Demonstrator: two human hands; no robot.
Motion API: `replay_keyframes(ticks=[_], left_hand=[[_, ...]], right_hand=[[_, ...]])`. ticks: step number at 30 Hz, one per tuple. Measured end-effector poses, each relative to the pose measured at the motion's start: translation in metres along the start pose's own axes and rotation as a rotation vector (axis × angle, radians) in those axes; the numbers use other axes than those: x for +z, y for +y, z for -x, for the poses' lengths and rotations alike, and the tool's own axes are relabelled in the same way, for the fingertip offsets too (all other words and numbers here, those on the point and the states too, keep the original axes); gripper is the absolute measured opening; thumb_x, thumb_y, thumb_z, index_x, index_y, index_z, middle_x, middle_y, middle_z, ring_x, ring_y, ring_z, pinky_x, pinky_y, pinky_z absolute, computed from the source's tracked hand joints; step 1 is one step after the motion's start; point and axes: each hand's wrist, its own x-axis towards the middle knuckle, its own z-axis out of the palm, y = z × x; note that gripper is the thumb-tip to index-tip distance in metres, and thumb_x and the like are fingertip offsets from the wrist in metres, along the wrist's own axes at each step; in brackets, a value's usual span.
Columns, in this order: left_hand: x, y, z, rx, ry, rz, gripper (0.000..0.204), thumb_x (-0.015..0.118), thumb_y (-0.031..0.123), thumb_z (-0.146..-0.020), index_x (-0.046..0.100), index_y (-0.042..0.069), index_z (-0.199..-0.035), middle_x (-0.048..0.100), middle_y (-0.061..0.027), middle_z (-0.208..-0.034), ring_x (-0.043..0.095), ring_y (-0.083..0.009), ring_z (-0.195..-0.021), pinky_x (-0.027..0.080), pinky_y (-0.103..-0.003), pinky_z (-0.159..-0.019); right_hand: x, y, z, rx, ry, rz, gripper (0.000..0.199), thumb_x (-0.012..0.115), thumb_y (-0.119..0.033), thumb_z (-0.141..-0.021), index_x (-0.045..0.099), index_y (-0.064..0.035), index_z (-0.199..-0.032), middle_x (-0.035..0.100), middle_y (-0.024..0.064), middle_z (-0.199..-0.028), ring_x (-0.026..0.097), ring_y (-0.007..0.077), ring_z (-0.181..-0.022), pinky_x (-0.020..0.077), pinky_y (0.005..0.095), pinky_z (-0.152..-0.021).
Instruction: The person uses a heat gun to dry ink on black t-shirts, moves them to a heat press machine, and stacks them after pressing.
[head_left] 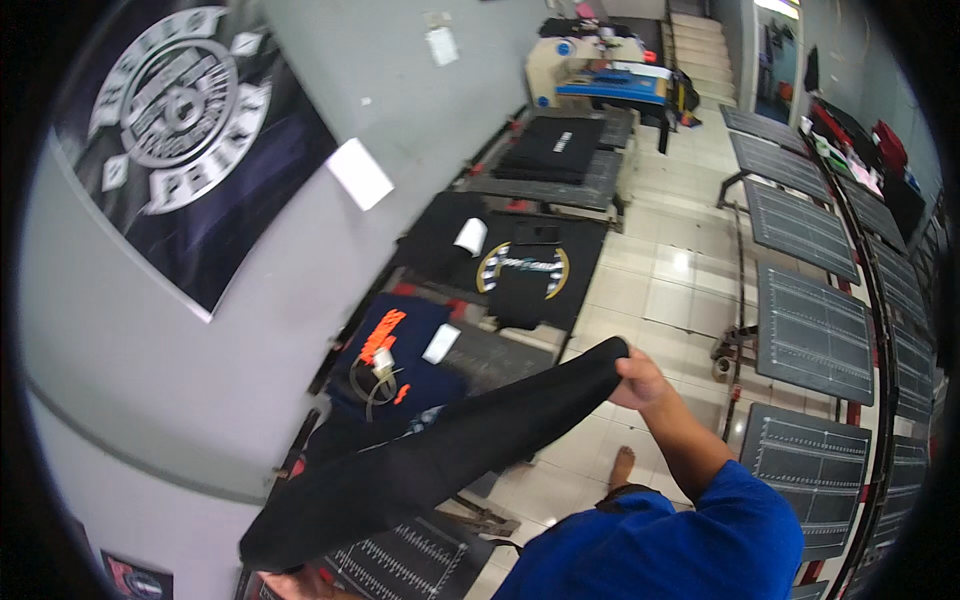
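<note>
A grey wall [130, 400] and pale tiled floor [670, 290] framed rows of dark gridded desks [812, 330]. Above one desk, both hands stretched a black garment [450, 450]: right hand [640, 380] clenched its upper end, left hand [300, 583] its lower.

One black cloth [440, 450], two hands, three printed shirts on tables

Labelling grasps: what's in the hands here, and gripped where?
A black garment, stretched between both hands. The right hand pinches its upper end; the left hand, mostly cut off at the frame's lower edge, grips the opposite end.
</note>
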Motion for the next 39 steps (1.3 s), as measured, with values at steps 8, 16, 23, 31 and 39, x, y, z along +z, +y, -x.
replay_keyframes(ticks=[8,16,23,31,39], left_hand=[[0.366,-0.172,-0.009,-0.305,-0.394,0.235,0.057,0.066,0.026,-0.088,0.041,0.001,-0.134,0.051,-0.0140,-0.131,0.056,-0.0267,-0.114,0.043,-0.043,-0.102],[0.622,-0.318,-0.025,-0.656,-0.743,0.320,0.053,0.071,0.016,-0.083,0.048,-0.003,-0.127,0.058,-0.0118,-0.123,0.057,-0.0250,-0.114,0.045,-0.038,-0.098],[0.886,-0.438,-0.047,-0.737,-0.964,0.287,0.048,0.074,0.020,-0.080,0.054,-0.004,-0.117,0.063,-0.0118,-0.110,0.062,-0.0222,-0.102,0.048,-0.037,-0.092],[1.194,-0.551,-0.063,-0.804,-1.322,0.497,0.062,0.073,0.011,-0.078,0.044,-0.002,-0.132,0.059,-0.0112,-0.122,0.057,-0.0223,-0.113,0.042,-0.035,-0.101],[1.464,-0.617,-0.052,-0.737,-1.306,0.615,0.069,0.058,0.004,-0.085,0.026,-0.002,-0.146,0.044,-0.0152,-0.141,0.046,-0.0248,-0.128,0.034,-0.037,-0.109]], right_hand=[[-0.118,-0.226,0.083,-0.431,0.483,0.314,0.029,0.065,-0.016,-0.086,0.061,0.0017,-0.108,0.067,0.0138,-0.104,0.065,0.0230,-0.095,0.0505,0.0361,-0.087],[-0.213,-0.354,0.109,-0.574,1.125,0.554,0.016,0.067,-0.014,-0.084,0.066,0.0005,-0.090,0.068,0.0055,-0.087,0.062,0.0139,-0.080,0.0495,0.0283,-0.075],[-0.294,-0.496,0.099,-0.766,1.410,0.640,0.019,0.067,-0.016,-0.084,0.063,0.0004,-0.093,0.065,0.0051,-0.083,0.062,0.0142,-0.072,0.0497,0.0278,-0.067],[-0.389,-0.630,0.075,-1.006,1.581,0.687,0.032,0.067,-0.015,-0.081,0.057,0.0012,-0.107,0.064,0.0079,-0.093,0.063,0.0182,-0.083,0.0507,0.0298,-0.076],[-0.513,-0.825,0.014,-1.113,1.524,0.927,0.052,0.069,-0.023,-0.079,0.050,0.0040,-0.119,0.062,0.0125,-0.107,0.061,0.0221,-0.097,0.0474,0.0329,-0.088]])
